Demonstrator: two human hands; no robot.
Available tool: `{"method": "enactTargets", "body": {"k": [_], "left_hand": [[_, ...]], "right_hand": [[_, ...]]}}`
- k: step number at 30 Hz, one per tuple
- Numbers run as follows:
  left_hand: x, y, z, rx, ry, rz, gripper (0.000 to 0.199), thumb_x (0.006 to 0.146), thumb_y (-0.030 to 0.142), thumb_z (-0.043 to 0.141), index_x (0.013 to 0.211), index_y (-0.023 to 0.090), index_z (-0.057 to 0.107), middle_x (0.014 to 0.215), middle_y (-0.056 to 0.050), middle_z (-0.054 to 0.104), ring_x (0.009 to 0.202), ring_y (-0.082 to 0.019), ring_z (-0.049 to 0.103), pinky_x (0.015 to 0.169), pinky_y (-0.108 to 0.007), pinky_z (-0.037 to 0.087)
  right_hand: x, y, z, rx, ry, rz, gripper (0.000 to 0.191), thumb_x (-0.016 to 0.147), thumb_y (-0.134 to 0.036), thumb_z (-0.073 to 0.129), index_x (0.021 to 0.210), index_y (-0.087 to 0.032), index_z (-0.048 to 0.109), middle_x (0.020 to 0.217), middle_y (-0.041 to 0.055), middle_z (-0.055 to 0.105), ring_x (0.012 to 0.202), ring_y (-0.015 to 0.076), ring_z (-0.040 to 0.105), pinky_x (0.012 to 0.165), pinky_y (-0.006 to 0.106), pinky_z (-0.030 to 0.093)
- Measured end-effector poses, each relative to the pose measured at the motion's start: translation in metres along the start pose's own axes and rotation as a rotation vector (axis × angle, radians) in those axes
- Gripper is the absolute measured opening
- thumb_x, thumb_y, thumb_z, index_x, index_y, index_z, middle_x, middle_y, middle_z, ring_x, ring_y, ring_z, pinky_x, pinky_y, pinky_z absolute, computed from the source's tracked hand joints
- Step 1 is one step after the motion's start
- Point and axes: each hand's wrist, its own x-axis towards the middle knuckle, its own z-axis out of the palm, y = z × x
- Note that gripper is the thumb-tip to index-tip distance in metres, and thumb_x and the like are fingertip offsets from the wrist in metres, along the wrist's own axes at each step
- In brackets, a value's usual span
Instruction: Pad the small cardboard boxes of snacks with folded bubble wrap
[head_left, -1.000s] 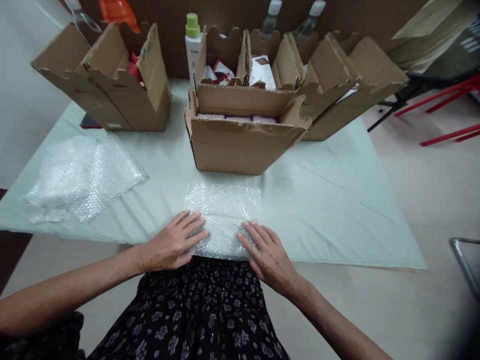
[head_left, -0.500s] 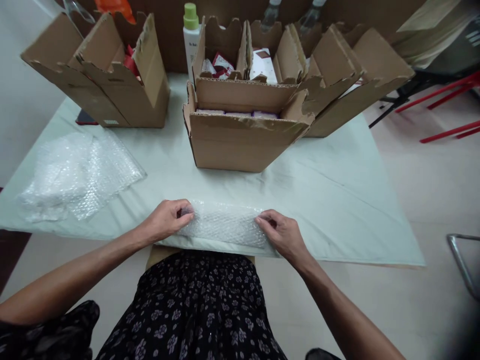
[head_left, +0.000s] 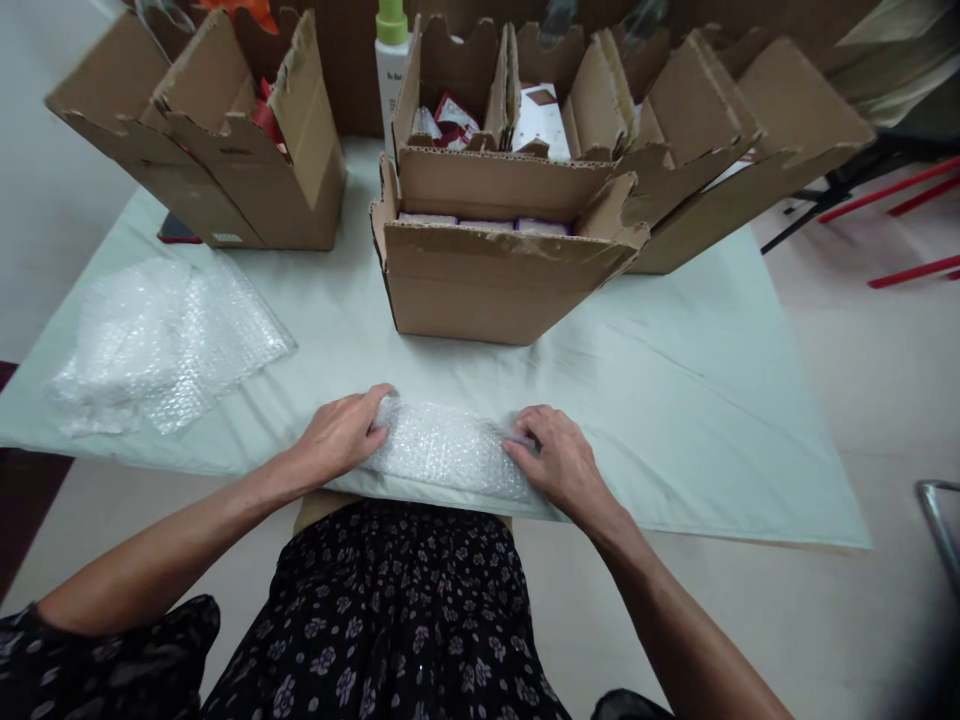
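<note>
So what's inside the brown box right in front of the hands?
Inside the front cardboard box, the tops of three pale, purple-edged things show in a row. The box's front wall hides everything lower down.

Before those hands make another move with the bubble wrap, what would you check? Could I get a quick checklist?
1. Left hand has one end of the bubble-wrap strip: ok.
2. Right hand has the other end: ok.
3. Strip is apart from the front cardboard box: ok, bare tabletop shows between them.
4. Loose bubble wrap is out of the hands' way: ok, it lies off to the left.
5. Strip is well back from the near table edge: not ok, it lies close to it.
6. Something is inside the strip: cannot tell.
</note>
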Motion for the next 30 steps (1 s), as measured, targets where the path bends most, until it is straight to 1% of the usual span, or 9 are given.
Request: {"method": "enactTargets", "body": {"k": [3,5,8,10,12,16,20,24,30], "left_hand": [[0.002,-0.005,-0.003,-0.108,0.037,0.015,0.060,0.090,0.021,0.054,0.149,0.018,0.047,0.079,0.000,0.069,0.073,-0.021,0.067,0.070,-0.033,0.050],[0.002,-0.010,-0.004,-0.102,0.112,0.007,0.063,0.089,0.023,0.058,0.150,0.017,0.045,0.083,-0.001,0.069,0.075,-0.022,0.067,0.072,-0.035,0.053],[0.001,-0.012,-0.001,0.029,0.356,0.040,0.068,0.087,0.025,0.066,0.150,0.012,0.044,0.110,-0.014,0.071,0.099,-0.031,0.069,0.086,-0.045,0.056],[-0.002,-0.007,0.008,0.108,0.534,0.135,0.063,0.091,0.026,0.065,0.148,0.009,0.046,0.132,-0.022,0.064,0.120,-0.036,0.063,0.099,-0.050,0.053],[-0.003,0.002,0.022,0.160,0.605,0.285,0.057,0.096,0.027,0.060,0.149,0.010,0.046,0.149,-0.025,0.054,0.138,-0.038,0.053,0.111,-0.053,0.046],[0.001,0.015,0.052,0.264,0.380,0.585,0.064,0.102,0.041,0.055,0.156,0.010,0.039,0.166,-0.022,0.039,0.158,-0.034,0.031,0.128,-0.053,0.024],[0.001,-0.002,0.062,0.302,0.211,0.597,0.073,0.102,0.050,0.054,0.159,0.009,0.035,0.170,-0.021,0.031,0.160,-0.034,0.026,0.130,-0.054,0.019],[-0.008,-0.019,0.057,0.236,0.265,0.602,0.058,0.100,0.038,0.061,0.151,0.013,0.050,0.165,-0.021,0.041,0.156,-0.038,0.035,0.126,-0.059,0.029],[-0.011,-0.021,0.051,0.162,0.456,0.734,0.035,0.093,0.010,0.059,0.126,0.012,0.068,0.139,-0.021,0.067,0.139,-0.039,0.057,0.117,-0.063,0.044]], "right_hand": [[0.004,-0.006,-0.007,0.187,0.029,0.067,0.015,0.090,-0.034,0.060,0.081,-0.023,0.060,0.077,0.0019,0.069,0.066,0.0170,0.060,0.064,0.030,0.047],[0.009,-0.006,-0.011,0.163,0.081,0.094,0.015,0.092,-0.036,0.060,0.087,-0.022,0.064,0.076,0.0018,0.069,0.063,0.0171,0.060,0.064,0.031,0.048],[0.020,-0.003,-0.014,-0.042,0.225,0.034,0.024,0.092,-0.035,0.060,0.108,-0.019,0.069,0.106,0.0122,0.076,0.089,0.0264,0.068,0.080,0.041,0.052],[0.023,-0.005,-0.012,-0.165,0.329,-0.027,0.037,0.095,-0.036,0.060,0.126,-0.017,0.066,0.132,0.0180,0.070,0.110,0.0334,0.067,0.090,0.048,0.051],[0.022,-0.014,-0.003,-0.215,0.364,-0.108,0.041,0.099,-0.035,0.056,0.136,-0.017,0.061,0.146,0.0192,0.062,0.125,0.0353,0.062,0.096,0.051,0.050],[0.010,-0.031,0.028,-0.235,0.129,-0.346,0.043,0.103,-0.032,0.050,0.143,-0.017,0.058,0.155,0.0168,0.056,0.138,0.0313,0.056,0.106,0.049,0.049],[-0.017,-0.012,0.037,-0.301,-0.011,-0.380,0.055,0.104,-0.041,0.052,0.154,-0.019,0.048,0.160,0.0134,0.051,0.148,0.0302,0.048,0.119,0.050,0.040],[-0.041,0.016,0.017,-0.343,0.004,-0.349,0.053,0.105,-0.041,0.051,0.154,-0.021,0.049,0.159,0.0139,0.052,0.146,0.0317,0.051,0.118,0.056,0.040],[-0.037,0.016,0.011,-0.351,0.120,-0.489,0.036,0.099,-0.011,0.048,0.127,-0.018,0.069,0.138,0.0135,0.071,0.130,0.0285,0.065,0.110,0.051,0.047]]}}
